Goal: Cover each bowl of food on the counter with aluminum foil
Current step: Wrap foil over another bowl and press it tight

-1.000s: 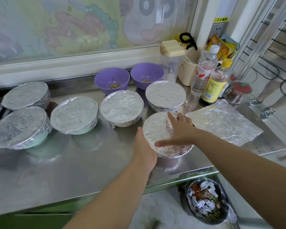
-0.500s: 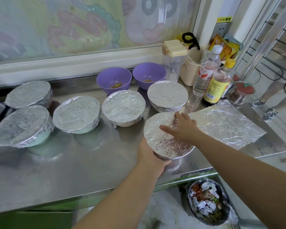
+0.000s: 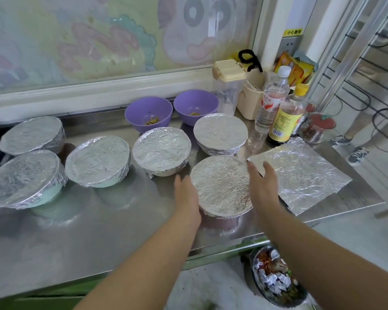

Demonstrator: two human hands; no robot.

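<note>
Right hand point(image 3: 263, 186): lifted off bowl point(image 3: 220, 186) top, fingers straight, holding nothing.
Left hand point(image 3: 186, 194): shifted up bowl's left side, flat against it.

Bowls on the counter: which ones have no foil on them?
The left purple bowl and right purple bowl, at the back. Both stand open with food scraps inside; the other six bowls are foil-covered.

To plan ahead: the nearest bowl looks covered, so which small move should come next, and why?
Probably the right hand should pick up the flat foil sheet beside it: the nearest bowl is covered, while two purple bowls at the back hold food uncovered.
</note>
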